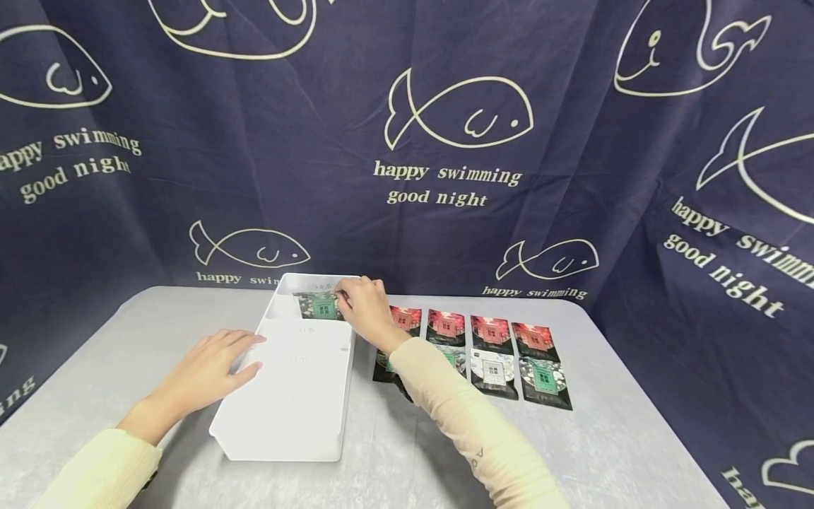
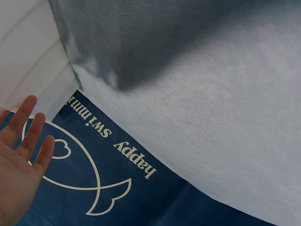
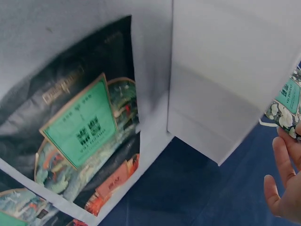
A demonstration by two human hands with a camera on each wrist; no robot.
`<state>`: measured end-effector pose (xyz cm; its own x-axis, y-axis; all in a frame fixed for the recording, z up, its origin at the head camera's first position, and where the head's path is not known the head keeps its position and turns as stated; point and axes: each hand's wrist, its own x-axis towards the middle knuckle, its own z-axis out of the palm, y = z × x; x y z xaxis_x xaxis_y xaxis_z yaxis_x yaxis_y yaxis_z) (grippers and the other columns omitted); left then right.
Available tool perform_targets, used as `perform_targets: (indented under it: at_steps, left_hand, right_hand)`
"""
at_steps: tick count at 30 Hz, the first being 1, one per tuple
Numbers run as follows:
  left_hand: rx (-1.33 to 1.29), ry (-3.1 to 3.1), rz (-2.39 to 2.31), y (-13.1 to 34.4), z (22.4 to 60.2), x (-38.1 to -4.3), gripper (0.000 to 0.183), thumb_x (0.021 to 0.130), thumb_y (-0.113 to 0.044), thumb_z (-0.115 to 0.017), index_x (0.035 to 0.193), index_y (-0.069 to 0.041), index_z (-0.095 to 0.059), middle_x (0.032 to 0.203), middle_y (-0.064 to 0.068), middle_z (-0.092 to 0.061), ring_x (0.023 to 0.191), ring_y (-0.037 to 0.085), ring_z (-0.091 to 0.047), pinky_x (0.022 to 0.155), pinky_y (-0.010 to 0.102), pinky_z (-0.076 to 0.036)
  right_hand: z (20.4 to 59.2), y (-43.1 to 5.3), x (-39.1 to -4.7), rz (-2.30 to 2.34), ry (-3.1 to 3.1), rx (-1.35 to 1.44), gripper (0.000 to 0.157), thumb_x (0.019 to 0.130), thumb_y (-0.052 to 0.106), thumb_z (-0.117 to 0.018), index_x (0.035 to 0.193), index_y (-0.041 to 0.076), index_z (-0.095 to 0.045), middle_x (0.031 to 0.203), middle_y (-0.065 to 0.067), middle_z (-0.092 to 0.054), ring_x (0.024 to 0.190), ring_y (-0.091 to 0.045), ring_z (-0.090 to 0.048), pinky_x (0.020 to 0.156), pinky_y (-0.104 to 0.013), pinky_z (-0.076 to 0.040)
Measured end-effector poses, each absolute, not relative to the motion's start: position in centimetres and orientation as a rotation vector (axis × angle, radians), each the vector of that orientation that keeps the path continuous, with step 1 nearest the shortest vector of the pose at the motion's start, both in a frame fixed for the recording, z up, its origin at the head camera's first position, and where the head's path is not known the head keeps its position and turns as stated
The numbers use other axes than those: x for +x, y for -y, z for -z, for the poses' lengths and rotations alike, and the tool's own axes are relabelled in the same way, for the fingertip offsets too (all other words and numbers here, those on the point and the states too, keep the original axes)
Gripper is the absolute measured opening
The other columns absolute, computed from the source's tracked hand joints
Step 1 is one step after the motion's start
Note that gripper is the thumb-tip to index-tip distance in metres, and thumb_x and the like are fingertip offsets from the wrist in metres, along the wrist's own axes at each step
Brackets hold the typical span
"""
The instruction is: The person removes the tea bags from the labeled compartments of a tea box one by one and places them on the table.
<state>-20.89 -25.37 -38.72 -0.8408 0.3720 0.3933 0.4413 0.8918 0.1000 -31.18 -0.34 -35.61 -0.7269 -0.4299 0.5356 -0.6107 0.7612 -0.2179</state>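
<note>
A long white box [image 1: 280,417] stands on the table, divided by white cards with faint handwriting. In its far compartment is a black packet with a green label [image 1: 320,307]. My right hand [image 1: 367,308] reaches over the box's far right corner and pinches that packet's right edge. In the right wrist view the green-labelled packet [image 3: 288,96] shows at the fingertips, above the box rim. My left hand [image 1: 206,369] rests against the box's left side, fingers extended. Its spread fingers also show beside the white wall [image 2: 35,56] in the left wrist view.
Right of the box, packets lie in two rows. Several red-labelled packets [image 1: 491,332] form the back row. The front row has a white-labelled packet [image 1: 494,372] and green-labelled ones [image 1: 545,380], some partly behind my right arm. A dark blue fish-print curtain [image 1: 343,184] surrounds the grey table [image 1: 626,431].
</note>
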Motion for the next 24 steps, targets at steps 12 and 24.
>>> perform_targets:
  at_steps: [12, 24]
  left_hand:
    - [-0.598, 2.701, 0.265, 25.3, 38.5, -20.8, 0.038, 0.083, -0.029, -0.061, 0.115, -0.009, -0.06, 0.115, 0.014, -0.061, 0.107, 0.033, -0.054, 0.088, 0.052, -0.04]
    - [-0.6, 2.705, 0.262, 25.3, 38.7, -21.0, 0.039, 0.083, -0.03, -0.06, 0.115, -0.008, -0.06, 0.115, 0.013, -0.061, 0.107, 0.033, -0.053, 0.088, 0.051, -0.04]
  right_hand:
    - [33.0, -1.6, -30.9, -0.737, 2.41, 0.803, 0.015, 0.087, 0.013, -0.054, 0.095, 0.013, -0.067, 0.078, 0.002, -0.065, 0.074, -0.014, -0.054, 0.076, -0.032, -0.041]
    - [32.0, -4.8, -29.8, -0.947, 2.385, 0.779, 0.015, 0.084, 0.011, -0.054, 0.091, 0.011, -0.067, 0.074, 0.0, -0.064, 0.073, -0.016, -0.058, 0.07, -0.029, -0.046]
